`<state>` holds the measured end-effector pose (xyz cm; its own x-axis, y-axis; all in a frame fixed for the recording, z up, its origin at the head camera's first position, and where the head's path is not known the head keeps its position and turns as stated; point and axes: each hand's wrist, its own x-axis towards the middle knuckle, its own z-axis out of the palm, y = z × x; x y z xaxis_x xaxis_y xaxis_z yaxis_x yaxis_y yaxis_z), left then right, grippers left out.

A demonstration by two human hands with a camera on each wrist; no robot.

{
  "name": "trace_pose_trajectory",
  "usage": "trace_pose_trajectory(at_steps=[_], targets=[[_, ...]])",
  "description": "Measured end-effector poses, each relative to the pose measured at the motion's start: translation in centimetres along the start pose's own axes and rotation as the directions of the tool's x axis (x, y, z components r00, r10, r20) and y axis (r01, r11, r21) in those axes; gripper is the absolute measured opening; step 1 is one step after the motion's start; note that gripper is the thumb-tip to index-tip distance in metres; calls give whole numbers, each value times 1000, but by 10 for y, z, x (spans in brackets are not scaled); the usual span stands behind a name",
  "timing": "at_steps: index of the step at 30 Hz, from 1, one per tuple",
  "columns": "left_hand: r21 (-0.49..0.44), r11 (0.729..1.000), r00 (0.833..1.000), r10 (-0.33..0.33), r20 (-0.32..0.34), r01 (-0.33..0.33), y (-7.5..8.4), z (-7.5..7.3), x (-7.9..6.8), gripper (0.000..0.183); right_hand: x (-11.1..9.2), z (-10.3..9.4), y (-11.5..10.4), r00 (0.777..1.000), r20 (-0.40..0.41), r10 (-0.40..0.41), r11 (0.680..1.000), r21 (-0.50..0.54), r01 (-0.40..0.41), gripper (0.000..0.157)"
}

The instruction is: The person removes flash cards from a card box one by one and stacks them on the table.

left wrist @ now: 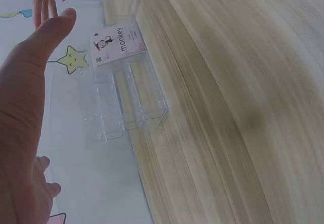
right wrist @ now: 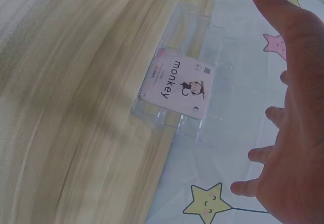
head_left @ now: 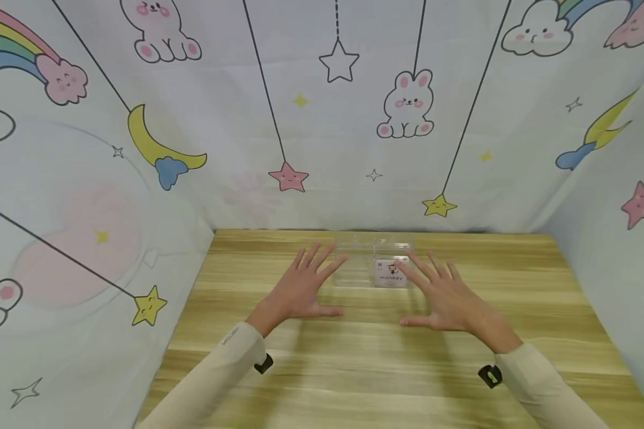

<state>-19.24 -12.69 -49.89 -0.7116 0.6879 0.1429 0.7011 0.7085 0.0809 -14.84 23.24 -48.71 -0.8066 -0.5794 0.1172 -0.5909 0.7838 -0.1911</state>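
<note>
A clear plastic holder [head_left: 354,275] with stepped compartments stands near the back edge of the table. In its front right compartment leans a white card [head_left: 390,274] printed with a monkey picture and the word "monkey"; the same card [right wrist: 178,84] shows up close in the right wrist view. My left hand [head_left: 306,287] is spread to the left of the holder, holding nothing. On the other side, my right hand [head_left: 446,297] is spread too, its fingertips overlapping the card's edge in the head view. Whether either hand touches the holder, I cannot tell.
The wood-grain table [head_left: 354,369] meets a white cloth backdrop [head_left: 343,137] right behind the holder. Printed stars, rabbits, moons and rainbows cover the cloth, which also rises along both sides. Each wrist carries a small black device, such as the right one [head_left: 491,376].
</note>
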Motion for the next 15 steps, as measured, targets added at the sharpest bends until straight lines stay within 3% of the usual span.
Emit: trace_pose_trajectory(at_steps=[5,8,10,15], targets=[[-138,989,997,-59,-54,51,-13,6,13,121,5,-2,9,998,-58,-19,998,51,22,110],[-254,963,991,-108,-75,86,-20,12,22,125,9,-4,14,996,-84,-9,995,101,17,105],[-341,935,988,-135,-78,101,-24,17,28,127,12,-5,17,995,-101,6,991,137,8,102],[-563,819,977,-193,-92,109,-28,37,38,132,18,-3,25,988,-140,58,969,248,-22,95]])
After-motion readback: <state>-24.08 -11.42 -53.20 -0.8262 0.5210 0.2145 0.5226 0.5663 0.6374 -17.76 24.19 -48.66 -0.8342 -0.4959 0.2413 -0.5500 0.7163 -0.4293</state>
